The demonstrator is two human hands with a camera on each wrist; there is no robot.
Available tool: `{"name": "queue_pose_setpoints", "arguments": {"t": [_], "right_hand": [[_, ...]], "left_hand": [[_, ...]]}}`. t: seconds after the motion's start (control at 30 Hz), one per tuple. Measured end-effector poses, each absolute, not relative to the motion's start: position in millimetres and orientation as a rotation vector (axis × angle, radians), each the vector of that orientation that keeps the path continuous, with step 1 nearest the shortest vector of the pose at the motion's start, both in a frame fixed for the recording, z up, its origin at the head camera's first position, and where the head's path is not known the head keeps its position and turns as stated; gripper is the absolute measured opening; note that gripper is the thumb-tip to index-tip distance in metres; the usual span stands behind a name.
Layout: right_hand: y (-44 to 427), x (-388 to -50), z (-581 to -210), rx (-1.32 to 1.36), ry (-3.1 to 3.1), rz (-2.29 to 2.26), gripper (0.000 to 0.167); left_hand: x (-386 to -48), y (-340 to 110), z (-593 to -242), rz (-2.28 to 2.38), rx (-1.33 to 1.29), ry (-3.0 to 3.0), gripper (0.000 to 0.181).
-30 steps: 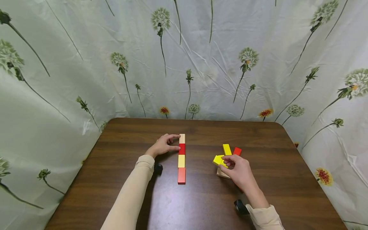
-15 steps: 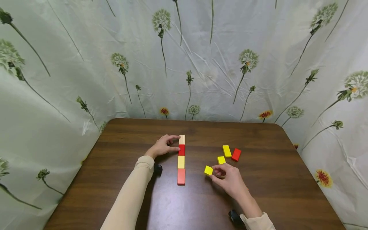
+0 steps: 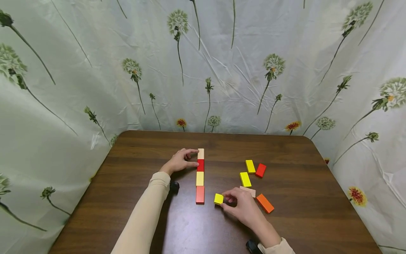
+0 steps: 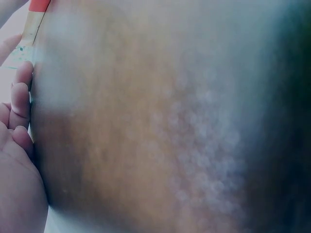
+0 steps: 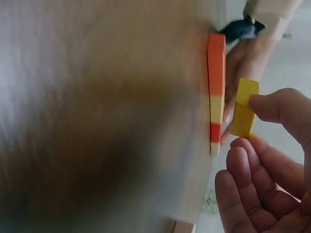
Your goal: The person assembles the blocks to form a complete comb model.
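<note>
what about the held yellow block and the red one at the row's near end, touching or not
Apart. The head view shows dark tabletop between the yellow block and the red block.

Soft, even light; pale glare on near desk (image 3: 193,229); shadow beside left sleeve (image 3: 142,215); wrist views hazy, desk blurred.

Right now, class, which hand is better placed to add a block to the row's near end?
Probably the right hand: it pinches a yellow block and, in the head view, is beside the near end of the row. The left hand touches the far end.
</note>
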State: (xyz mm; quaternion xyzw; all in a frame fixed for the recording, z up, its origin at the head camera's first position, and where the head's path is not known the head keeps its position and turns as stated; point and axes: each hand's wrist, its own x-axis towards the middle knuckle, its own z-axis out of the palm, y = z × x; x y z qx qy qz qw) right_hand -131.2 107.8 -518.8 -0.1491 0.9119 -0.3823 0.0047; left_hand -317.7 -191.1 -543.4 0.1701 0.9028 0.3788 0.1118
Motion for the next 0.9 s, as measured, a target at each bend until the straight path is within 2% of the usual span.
{"name": "queue_pose_setpoints", "arguments": {"t": [0.4, 0.9], "right_hand": [[87.8, -123.3, -525.7, -0.675, 2.727, -1.207, 0.019], [69.5, -120.2, -522.6, -0.729, 2.682, -1.072, 0.021]], "left_hand": [[-316.0, -190.3, -540.0, 1.097, 0.496, 2.653, 0.064], [-315.8, -190.3, -540.3, 1.09, 0.498, 2.664, 0.062]]}}
